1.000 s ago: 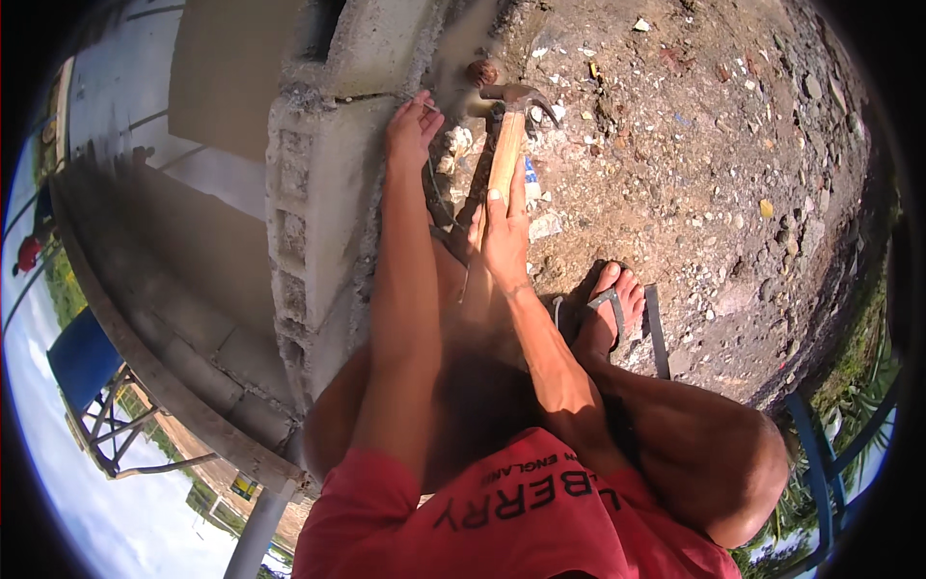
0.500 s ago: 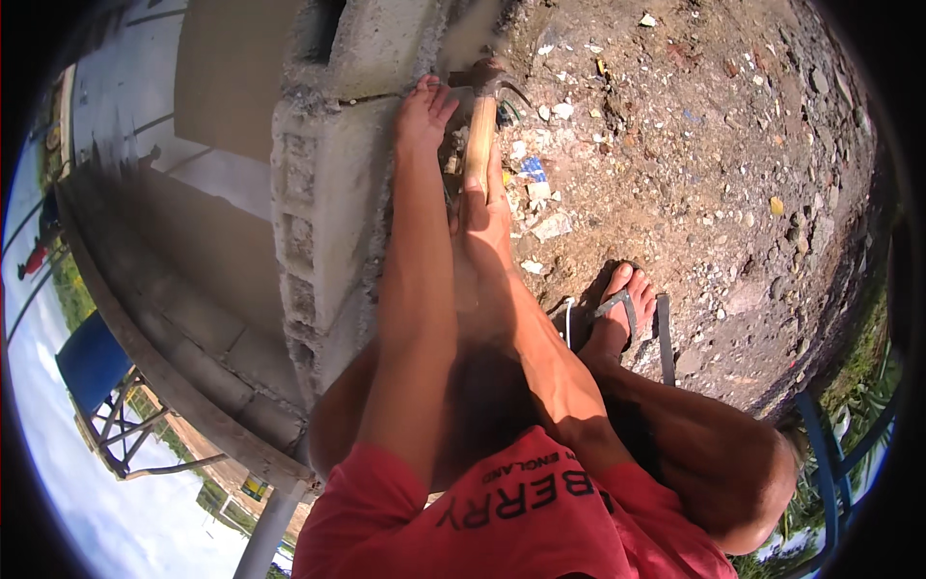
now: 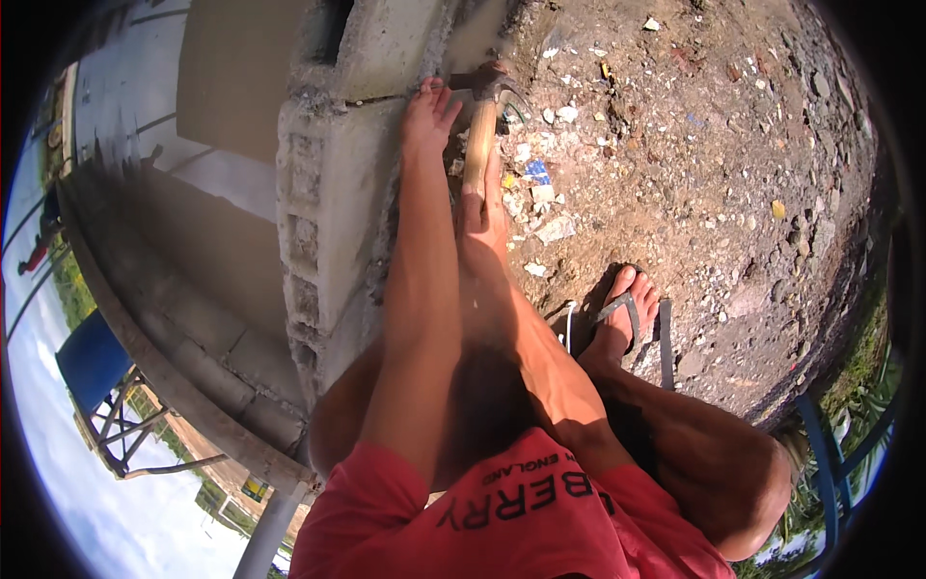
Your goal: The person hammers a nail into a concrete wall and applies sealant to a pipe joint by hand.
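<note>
My right hand (image 3: 482, 207) grips the wooden handle of a claw hammer (image 3: 487, 96), whose metal head is against the side of a grey concrete block wall (image 3: 338, 183) near its top edge. My left hand (image 3: 427, 114) rests flat on the wall's face right beside the hammer head, fingers together and pointing at a thin joint line between blocks. Both forearms reach up from my red shirt at the bottom of the view. The spot under the hammer head is partly hidden by my left fingers.
Rubble-strewn dirt (image 3: 694, 164) with scraps of paper and stones lies right of the wall. My foot in a flip-flop (image 3: 622, 323) stands on it. A blue metal frame (image 3: 830, 454) is at the lower right. A blue-topped stand (image 3: 96, 372) shows far left.
The hammer has swung in from right of the wall until its head meets the block next to my left fingers. My left hand stayed on the wall.
</note>
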